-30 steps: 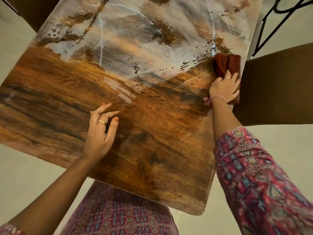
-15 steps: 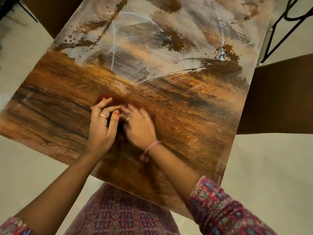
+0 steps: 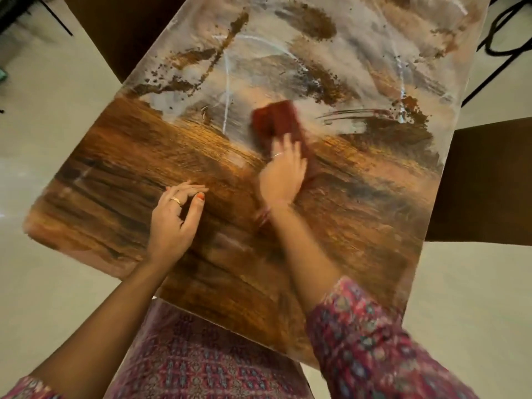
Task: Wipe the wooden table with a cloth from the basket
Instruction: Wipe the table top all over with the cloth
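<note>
The wooden table [image 3: 121, 174] fills the middle of the head view, its near half glossy brown and its far half covered in whitish film with brown smears. A folded dark red cloth [image 3: 275, 122] lies flat at the boundary of the two areas. My right hand [image 3: 283, 171] presses on the cloth's near end, blurred by motion. My left hand [image 3: 175, 217] rests on the near left part of the tabletop with its fingers loosely curled and nothing in it. No basket is in view.
Dark brown chair seats stand at the right [image 3: 486, 180] and the far left [image 3: 121, 33] of the table. Black metal legs [image 3: 501, 50] show at the top right. Pale floor tiles [image 3: 51, 283] surround the table.
My right hand swept the cloth from the table's right edge to beside my left hand, then pushed it away toward the middle of the film. My left hand stayed put.
</note>
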{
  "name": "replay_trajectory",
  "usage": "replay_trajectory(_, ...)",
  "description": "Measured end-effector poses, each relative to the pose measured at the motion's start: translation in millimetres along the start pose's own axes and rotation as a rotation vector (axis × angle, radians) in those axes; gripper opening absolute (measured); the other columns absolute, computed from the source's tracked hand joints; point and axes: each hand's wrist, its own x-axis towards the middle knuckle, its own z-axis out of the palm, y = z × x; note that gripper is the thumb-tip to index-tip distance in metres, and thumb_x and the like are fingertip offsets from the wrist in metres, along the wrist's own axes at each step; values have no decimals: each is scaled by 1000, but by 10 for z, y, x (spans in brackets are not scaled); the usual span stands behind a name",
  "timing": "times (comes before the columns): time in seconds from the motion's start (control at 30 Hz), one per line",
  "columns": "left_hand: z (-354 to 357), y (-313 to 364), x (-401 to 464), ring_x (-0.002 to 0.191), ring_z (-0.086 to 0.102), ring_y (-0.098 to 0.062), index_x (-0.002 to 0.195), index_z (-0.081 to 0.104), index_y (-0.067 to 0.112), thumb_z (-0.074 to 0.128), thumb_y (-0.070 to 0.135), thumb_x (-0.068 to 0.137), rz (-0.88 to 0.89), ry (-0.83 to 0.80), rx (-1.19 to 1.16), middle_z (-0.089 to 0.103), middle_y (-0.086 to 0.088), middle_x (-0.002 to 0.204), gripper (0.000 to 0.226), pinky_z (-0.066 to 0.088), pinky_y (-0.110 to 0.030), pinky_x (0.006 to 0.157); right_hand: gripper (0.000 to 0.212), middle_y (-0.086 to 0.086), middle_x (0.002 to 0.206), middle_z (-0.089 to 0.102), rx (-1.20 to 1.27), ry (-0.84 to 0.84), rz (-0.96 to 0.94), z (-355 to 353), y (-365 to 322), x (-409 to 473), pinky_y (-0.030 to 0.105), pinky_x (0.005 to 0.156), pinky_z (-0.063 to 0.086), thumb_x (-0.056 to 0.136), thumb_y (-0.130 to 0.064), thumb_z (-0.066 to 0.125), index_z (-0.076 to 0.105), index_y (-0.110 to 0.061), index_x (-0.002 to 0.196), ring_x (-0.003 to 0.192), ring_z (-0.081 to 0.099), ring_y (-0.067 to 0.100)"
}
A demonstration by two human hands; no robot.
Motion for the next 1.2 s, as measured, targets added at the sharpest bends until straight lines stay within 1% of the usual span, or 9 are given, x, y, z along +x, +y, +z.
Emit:
replay_trajectory(0.13,-339,-189,406,119,53,-22,110,66,6,49,13,95,19,-5,31,63,-7,115,24,36,-25,102,48,-3,155,29,-109,-270,-565,454,-659,-1143,46,118,14,93,-25,30,47,-22,138,145,18,20)
replay_trajectory(0.23,-615,-345,766,121,51,-20,109,65,10,49,12,96,52,-27,5,59,0,114,21,38,-31,104,48,-3,154,31,-207,-233,-746,251,-729,-979,44,114,20,89,-20,46,47,-27,137,143,24,20)
replay_trajectory(0.3,-787,-476,961,122,50,-19,109,64,15,49,14,96,59,-65,-12,56,4,114,20,38,-31,105,51,-1,153,33,-234,-130,-594,90,-527,-568,48,113,24,86,-17,47,48,-26,136,142,27,23)
replay_trajectory(0.43,-1130,-720,1262,120,50,-19,109,66,8,48,19,95,60,-102,0,54,4,115,25,37,-38,107,51,7,154,29,-177,224,105,-338,-110,193,52,114,21,90,-14,42,42,-18,141,143,22,29)
replay_trajectory(0.53,-1373,-897,1418,114,48,-11,111,65,6,49,17,96,-2,-58,2,56,-5,117,24,33,-12,103,50,5,157,22,-56,325,538,-432,-235,402,51,116,15,96,-14,34,33,-20,146,145,14,27)
replay_trajectory(0.6,-1462,-1012,1518,113,48,-11,113,63,4,49,16,96,-77,-38,-7,57,-12,121,25,29,3,93,51,4,157,22,-55,361,603,-198,-682,352,49,115,16,96,-15,33,34,-21,146,145,15,26)
replay_trajectory(0.8,-1365,-1101,1766,114,50,-18,118,59,3,44,18,98,-187,5,-79,53,-13,122,29,31,1,90,48,2,149,40,-119,22,-311,972,-2079,-689,44,113,22,86,-18,39,53,-23,132,140,31,24)
replay_trajectory(0.97,-1310,-1126,1879,118,49,-20,124,55,8,42,22,99,-293,17,-114,52,-12,126,31,34,-4,88,48,-3,152,34,-197,-188,-624,765,-1912,-463,43,114,21,88,-18,46,50,-28,135,142,27,20)
replay_trajectory(1.2,-1217,-1275,1852,110,50,-13,129,54,16,38,38,100,-563,-119,-211,56,0,122,39,38,-26,91,52,8,153,30,-87,334,417,-231,-642,512,53,114,22,90,-12,36,41,-17,142,142,24,30)
